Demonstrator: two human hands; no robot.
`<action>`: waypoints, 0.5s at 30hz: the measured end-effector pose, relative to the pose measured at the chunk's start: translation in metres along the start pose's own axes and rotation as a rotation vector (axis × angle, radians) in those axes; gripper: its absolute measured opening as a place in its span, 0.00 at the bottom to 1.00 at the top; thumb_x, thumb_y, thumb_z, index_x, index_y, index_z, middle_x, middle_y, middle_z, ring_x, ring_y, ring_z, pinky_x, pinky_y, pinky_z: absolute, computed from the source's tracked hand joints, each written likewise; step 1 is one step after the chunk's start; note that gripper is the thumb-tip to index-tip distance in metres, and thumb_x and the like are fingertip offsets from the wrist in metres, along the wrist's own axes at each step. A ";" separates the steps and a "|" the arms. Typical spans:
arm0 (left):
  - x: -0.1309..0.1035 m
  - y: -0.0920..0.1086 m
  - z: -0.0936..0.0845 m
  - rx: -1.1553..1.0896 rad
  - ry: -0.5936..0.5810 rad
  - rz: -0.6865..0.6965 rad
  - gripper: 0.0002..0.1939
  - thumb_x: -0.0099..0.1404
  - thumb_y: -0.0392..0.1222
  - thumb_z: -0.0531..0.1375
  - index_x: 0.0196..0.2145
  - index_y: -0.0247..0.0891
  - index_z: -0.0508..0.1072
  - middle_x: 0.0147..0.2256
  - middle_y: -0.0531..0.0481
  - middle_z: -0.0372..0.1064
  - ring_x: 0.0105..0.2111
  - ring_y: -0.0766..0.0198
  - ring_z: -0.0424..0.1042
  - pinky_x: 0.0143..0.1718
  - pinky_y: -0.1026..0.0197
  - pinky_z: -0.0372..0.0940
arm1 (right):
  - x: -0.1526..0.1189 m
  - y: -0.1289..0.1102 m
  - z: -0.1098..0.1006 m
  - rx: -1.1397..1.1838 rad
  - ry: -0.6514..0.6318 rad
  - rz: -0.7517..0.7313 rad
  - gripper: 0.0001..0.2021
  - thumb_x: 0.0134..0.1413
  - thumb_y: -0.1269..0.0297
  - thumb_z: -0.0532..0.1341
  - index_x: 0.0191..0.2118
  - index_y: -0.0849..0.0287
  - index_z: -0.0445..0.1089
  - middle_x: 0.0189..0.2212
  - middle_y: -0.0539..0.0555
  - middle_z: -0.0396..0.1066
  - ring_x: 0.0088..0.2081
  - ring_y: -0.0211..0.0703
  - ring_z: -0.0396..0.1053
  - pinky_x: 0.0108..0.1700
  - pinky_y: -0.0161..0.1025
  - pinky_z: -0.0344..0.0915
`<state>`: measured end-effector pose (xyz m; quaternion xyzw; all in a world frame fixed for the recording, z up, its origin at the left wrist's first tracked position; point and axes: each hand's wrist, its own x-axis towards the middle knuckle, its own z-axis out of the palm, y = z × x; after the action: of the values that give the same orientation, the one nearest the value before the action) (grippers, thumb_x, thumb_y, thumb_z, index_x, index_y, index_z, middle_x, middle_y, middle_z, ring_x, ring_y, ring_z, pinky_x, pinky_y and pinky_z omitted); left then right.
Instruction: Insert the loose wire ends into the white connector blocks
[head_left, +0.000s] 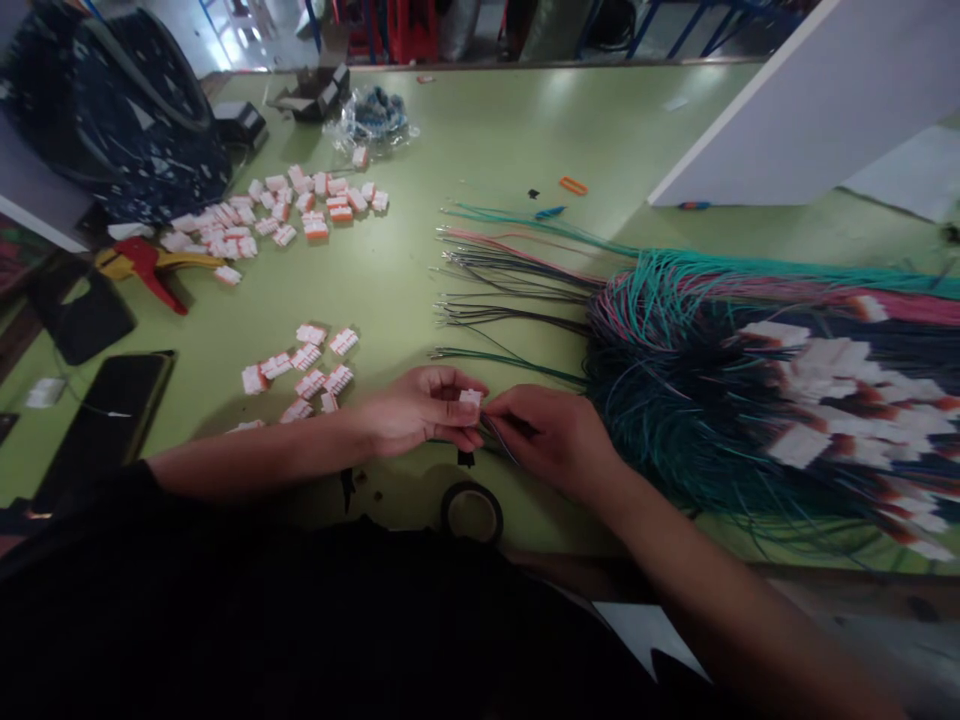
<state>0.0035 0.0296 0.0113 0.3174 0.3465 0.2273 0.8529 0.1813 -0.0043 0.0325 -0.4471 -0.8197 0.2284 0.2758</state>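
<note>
Near the table's front edge, my left hand (427, 410) pinches a small white connector (470, 398) between thumb and fingers. Just right of it, my right hand (551, 430) is closed on thin dark wires (495, 432) whose ends meet the connector's right side. Whether the tips sit inside the connector is too small to tell. More white and orange connectors (307, 357) lie loose to the left. Behind my right hand, dark, pink and green wires (525, 265) fan out with bare ends pointing left.
A thick wire bundle with white connectors (832, 370) covers the right side. A black tape roll (472, 512) lies at the front edge. Yellow-red pliers (154, 265), a dark phone (101, 430) and a connector pile (225, 225) are left. A white panel (795, 110) stands back right.
</note>
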 end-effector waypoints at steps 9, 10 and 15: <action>-0.003 0.006 0.001 0.096 -0.084 -0.029 0.16 0.49 0.33 0.67 0.34 0.33 0.66 0.22 0.55 0.68 0.21 0.68 0.71 0.24 0.66 0.66 | 0.029 0.020 -0.048 -0.415 -0.180 0.209 0.10 0.55 0.66 0.53 0.32 0.61 0.72 0.30 0.57 0.74 0.32 0.42 0.69 0.32 0.35 0.60; -0.004 0.006 0.002 0.122 -0.118 -0.051 0.15 0.49 0.33 0.67 0.34 0.33 0.66 0.22 0.55 0.68 0.21 0.68 0.71 0.23 0.66 0.66 | 0.037 0.024 -0.050 -0.574 -0.167 0.265 0.12 0.56 0.68 0.52 0.33 0.63 0.72 0.32 0.60 0.74 0.34 0.45 0.70 0.32 0.37 0.59; -0.008 0.006 0.003 0.172 -0.170 -0.092 0.16 0.50 0.33 0.66 0.35 0.33 0.65 0.22 0.56 0.67 0.22 0.68 0.71 0.25 0.64 0.67 | 0.068 0.044 -0.040 -0.975 -0.242 0.387 0.15 0.54 0.77 0.48 0.35 0.69 0.73 0.33 0.70 0.74 0.36 0.53 0.72 0.33 0.40 0.59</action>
<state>-0.0008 0.0282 0.0208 0.3915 0.3053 0.1298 0.8583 0.2038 0.0808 0.0523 -0.6367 -0.7592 -0.0818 -0.1075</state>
